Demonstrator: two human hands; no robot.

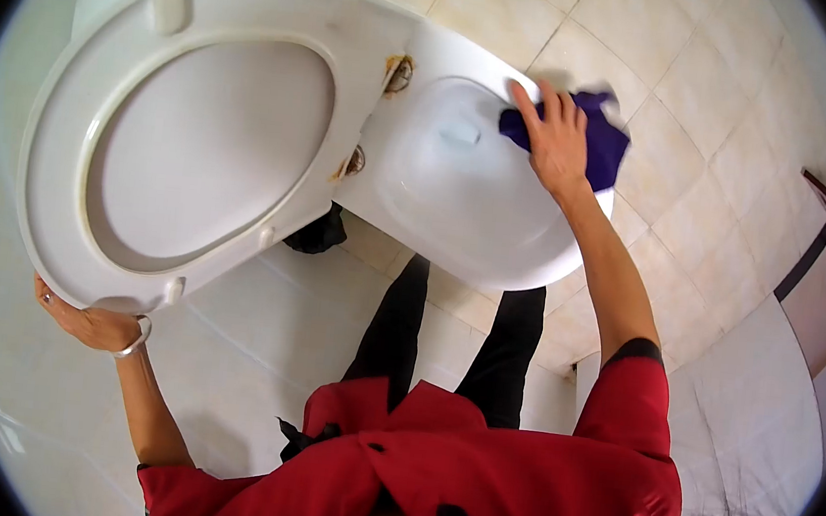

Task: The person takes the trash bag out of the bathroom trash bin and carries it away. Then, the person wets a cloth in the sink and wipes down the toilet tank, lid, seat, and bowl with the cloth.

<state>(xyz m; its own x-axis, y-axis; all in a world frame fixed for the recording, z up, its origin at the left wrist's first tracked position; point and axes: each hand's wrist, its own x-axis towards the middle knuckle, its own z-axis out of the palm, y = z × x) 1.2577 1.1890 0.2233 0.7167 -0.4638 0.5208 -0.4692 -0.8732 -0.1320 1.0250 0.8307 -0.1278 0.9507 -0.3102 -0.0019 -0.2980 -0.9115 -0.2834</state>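
Observation:
My left hand point(89, 321) holds the lower left edge of the raised toilet seat and lid point(50, 153), its fingers partly hidden behind the rim. On the right, my right hand point(555, 144) presses a dark purple cloth point(598, 146) against the far rim of the white toilet bowl point(473, 249). Its fingers are spread over the cloth, and part of the cloth hangs past the bowl's outer edge. Brown stains surround the two hinge mounts point(399, 75) between the seat and the bowl.
Beige floor tiles point(688, 135) lie beyond the bowl. A black object point(318, 232) is beneath the seat. My legs in black trousers point(397, 321) stand close to the bowl. At the right are a pale panel point(749, 380) and a dark strap point(809, 258).

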